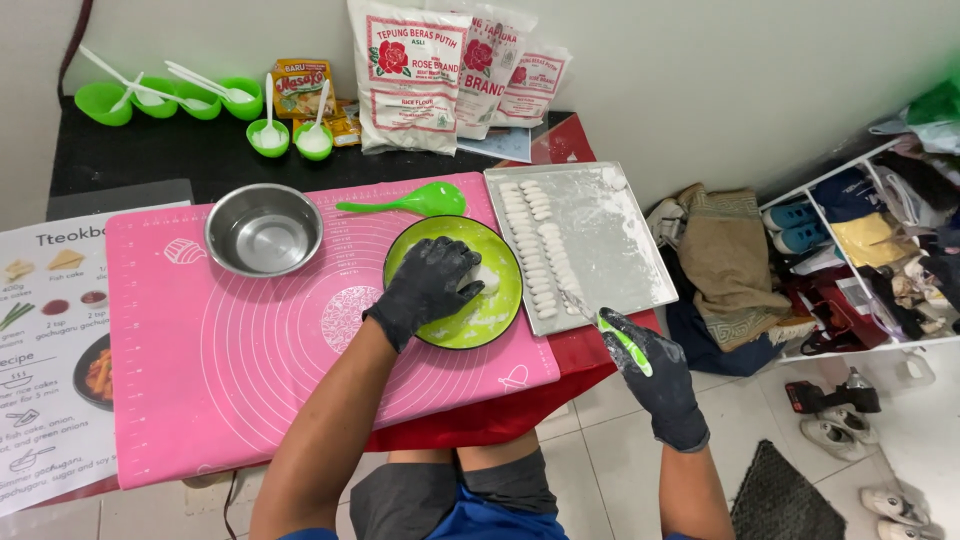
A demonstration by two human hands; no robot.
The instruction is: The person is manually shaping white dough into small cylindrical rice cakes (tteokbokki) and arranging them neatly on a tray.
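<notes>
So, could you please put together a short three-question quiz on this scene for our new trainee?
1. True or false: the left hand rests on white dough in the green plate.
2. What does the right hand hold? A) a green-handled knife B) a white spoon C) a steel bowl
3. Which surface holds the rows of cut white pieces?

Key
1. True.
2. A: the knife, its blade tip at the metal tray.
3. The metal tray, right of the pink mat.
</notes>
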